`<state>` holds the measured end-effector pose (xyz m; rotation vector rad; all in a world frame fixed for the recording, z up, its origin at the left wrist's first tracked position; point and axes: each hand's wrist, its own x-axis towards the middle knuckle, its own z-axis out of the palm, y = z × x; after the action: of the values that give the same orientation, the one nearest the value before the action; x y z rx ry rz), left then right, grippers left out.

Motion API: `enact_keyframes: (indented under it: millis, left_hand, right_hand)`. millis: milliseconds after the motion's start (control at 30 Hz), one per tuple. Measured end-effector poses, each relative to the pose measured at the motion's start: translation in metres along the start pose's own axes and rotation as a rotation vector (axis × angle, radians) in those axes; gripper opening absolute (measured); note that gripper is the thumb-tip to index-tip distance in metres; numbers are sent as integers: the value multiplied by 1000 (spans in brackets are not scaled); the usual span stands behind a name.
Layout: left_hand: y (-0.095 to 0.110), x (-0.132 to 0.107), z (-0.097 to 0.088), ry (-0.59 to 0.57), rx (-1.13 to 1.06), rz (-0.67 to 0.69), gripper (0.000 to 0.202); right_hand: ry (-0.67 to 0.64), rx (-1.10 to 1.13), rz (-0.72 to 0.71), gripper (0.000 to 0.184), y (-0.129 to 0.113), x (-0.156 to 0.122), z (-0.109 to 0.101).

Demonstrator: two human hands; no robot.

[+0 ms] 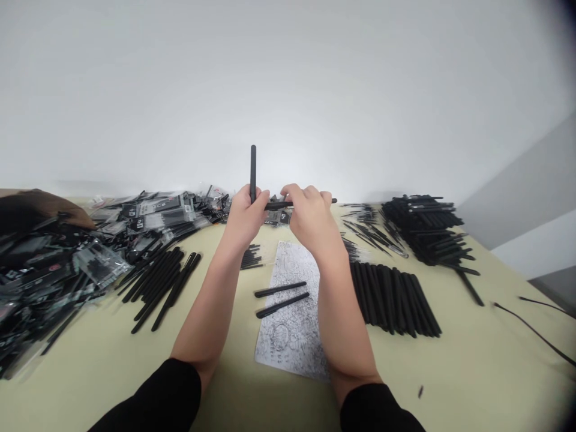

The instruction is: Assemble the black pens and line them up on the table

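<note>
My left hand point(245, 217) grips a slim black pen point(253, 171) that stands upright above my fingers. My right hand point(310, 219) closes around a second black pen point(275, 206), which lies level and reaches across towards my left hand. The two hands nearly touch at the far side of the table. Below them lies a grey patterned paper sheet point(288, 312), partly hidden by my right forearm. Two more black pens point(279, 289) point(282, 305) rest side by side on that sheet.
The cream table point(472, 354) holds a tight row of black pens point(391, 298) and a tall stack point(420, 228) at right. Loose pens point(157, 288) and a heap of plastic packets point(45, 282) fill the left. Thin black cords point(535, 330) lie at right.
</note>
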<state>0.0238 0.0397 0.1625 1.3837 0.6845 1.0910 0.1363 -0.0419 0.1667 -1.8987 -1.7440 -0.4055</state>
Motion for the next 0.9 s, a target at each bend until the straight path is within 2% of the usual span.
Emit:
enact_keyframes:
  millis: [267,533,733,900]
  left_hand:
    - [18,-9,-10,44,15,49,31]
    - [31,-17,-25,48,74,98,27]
    - [31,-14,-33,-8,27,82,23]
    - [34,-16,-37,-45,9,79,19]
  right_hand:
    - [160,139,-155,46,-5,-15,-21]
    - [97,143,-182,45,-16,-24,-35]
    - [84,52,-111,37,-18,-27,-46]
    - [89,172,-90,33,-17,-28,-48]
